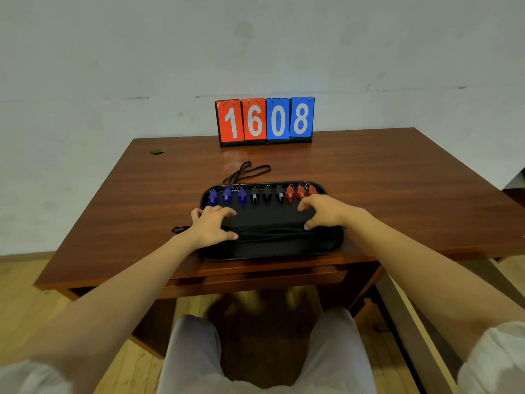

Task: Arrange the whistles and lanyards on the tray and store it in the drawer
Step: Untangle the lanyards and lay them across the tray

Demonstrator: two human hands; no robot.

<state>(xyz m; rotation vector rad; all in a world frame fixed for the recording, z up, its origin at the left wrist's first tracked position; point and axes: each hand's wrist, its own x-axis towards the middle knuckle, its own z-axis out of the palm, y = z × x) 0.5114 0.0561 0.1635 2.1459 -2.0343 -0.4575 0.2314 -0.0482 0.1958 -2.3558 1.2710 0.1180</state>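
Note:
A black tray (272,250) lies near the front edge of the brown desk. Along its far side stand three blue whistles (227,196), three black whistles (267,194) and three red whistles (300,191) in a row. A bundle of black lanyards (270,232) stretches across the tray's middle. My left hand (211,226) rests on the bundle's left end, fingers spread and curled over the cords. My right hand (322,210) presses on the right end, thumb at the cords. One more black lanyard (247,172) lies on the desk behind the tray.
A flip scoreboard (265,120) reading 1608 stands at the desk's back edge against the wall. A shut drawer front (255,280) sits under the desktop just below the tray. My knees are below it. Another furniture piece stands at the right.

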